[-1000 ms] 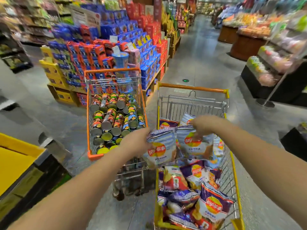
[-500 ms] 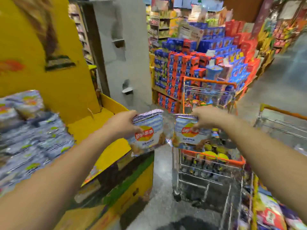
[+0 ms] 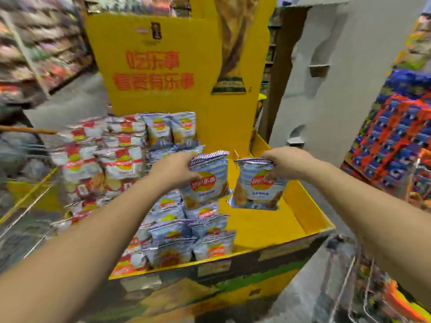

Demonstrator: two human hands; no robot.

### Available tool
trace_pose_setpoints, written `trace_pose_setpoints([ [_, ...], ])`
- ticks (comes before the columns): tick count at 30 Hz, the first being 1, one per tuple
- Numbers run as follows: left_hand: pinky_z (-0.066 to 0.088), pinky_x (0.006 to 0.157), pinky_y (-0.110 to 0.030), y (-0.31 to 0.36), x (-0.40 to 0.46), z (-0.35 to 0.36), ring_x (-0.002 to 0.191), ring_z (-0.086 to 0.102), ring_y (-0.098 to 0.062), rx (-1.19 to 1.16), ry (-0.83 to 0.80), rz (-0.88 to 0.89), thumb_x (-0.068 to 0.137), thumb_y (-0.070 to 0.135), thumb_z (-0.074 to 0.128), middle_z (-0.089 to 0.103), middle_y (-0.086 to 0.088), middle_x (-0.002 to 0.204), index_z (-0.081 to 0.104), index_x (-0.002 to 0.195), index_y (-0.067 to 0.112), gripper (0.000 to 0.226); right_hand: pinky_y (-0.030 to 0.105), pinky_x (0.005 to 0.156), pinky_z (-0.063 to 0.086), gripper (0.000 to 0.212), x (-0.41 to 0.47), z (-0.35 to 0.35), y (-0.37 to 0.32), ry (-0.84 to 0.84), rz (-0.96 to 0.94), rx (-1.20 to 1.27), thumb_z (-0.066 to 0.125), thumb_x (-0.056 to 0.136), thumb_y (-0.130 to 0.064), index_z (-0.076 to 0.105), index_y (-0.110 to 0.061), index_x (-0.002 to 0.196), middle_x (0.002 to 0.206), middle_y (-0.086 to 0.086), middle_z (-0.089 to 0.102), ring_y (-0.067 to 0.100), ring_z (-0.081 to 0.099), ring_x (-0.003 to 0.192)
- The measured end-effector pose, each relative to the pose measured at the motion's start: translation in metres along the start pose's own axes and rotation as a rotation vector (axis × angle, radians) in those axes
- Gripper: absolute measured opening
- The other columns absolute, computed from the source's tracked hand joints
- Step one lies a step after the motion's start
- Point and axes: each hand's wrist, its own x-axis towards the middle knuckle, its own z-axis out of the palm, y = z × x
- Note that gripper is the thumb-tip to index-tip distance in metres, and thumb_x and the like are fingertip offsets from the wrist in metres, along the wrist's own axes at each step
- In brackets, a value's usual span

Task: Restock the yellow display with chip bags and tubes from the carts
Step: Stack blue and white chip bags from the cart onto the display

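Observation:
My left hand [image 3: 173,170] grips the top of a blue-and-white chip bag [image 3: 208,183], held upright over the stacked blue bags [image 3: 186,231] in the yellow display [image 3: 268,227]. My right hand [image 3: 285,163] pinches the top edge of a second blue-and-white chip bag [image 3: 257,187], which hangs above the bare yellow shelf floor at the right. Red-and-white chip bags [image 3: 98,159] fill the left side of the display. Behind them rises the yellow backboard [image 3: 163,73] with red lettering.
A grey pillar [image 3: 345,78] stands just right of the display. Stacked blue and red boxes [image 3: 394,131] are at the far right. A wire cart [image 3: 363,287] shows at the bottom right, and another cart's rails [image 3: 25,199] at the left. Store shelves [image 3: 35,43] line the far left.
I have turned left from the carts to face the yellow display. Both hands have carried their chip bags from above the cart to over the display shelf.

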Motion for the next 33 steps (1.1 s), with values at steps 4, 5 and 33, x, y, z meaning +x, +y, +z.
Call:
trace_pose_setpoints([
  [4, 0.051, 0.081, -0.038, -0.043, 0.05, -0.006, 0.107, 0.058, -0.026, 0.041, 0.029, -0.091, 0.08, 0.052, 0.069, 0.062, -0.004, 0.116, 0.054, 0.121, 0.02, 0.054, 0.029, 0.069, 0.042, 0.051, 0.092, 0.007, -0.008, 0.055, -0.113, -0.004, 0.068, 0.083, -0.052, 0.053, -0.029, 0.126, 0.12, -0.004, 0.062, 0.022, 0.058, 0.108],
  [5, 0.051, 0.081, -0.038, -0.051, 0.062, -0.008, 0.107, 0.058, -0.026, 0.048, 0.038, -0.109, 0.081, 0.052, 0.069, 0.062, -0.004, 0.118, 0.054, 0.123, 0.019, 0.055, 0.03, 0.069, 0.044, 0.049, 0.114, 0.009, -0.009, 0.075, -0.14, -0.012, 0.067, 0.083, -0.052, 0.054, -0.029, 0.124, 0.117, -0.003, 0.063, 0.022, 0.058, 0.105],
  [33, 0.047, 0.091, -0.037, -0.26, 0.363, 0.016, 0.119, 0.055, -0.03, 0.311, -0.192, -0.207, 0.086, 0.053, 0.065, 0.057, -0.007, 0.135, 0.037, 0.143, 0.022, 0.071, 0.035, 0.082, 0.039, 0.055, 0.515, 0.055, -0.056, 0.094, -0.321, -0.04, 0.069, 0.084, -0.043, 0.049, -0.027, 0.132, 0.121, 0.002, 0.063, 0.026, 0.057, 0.111],
])
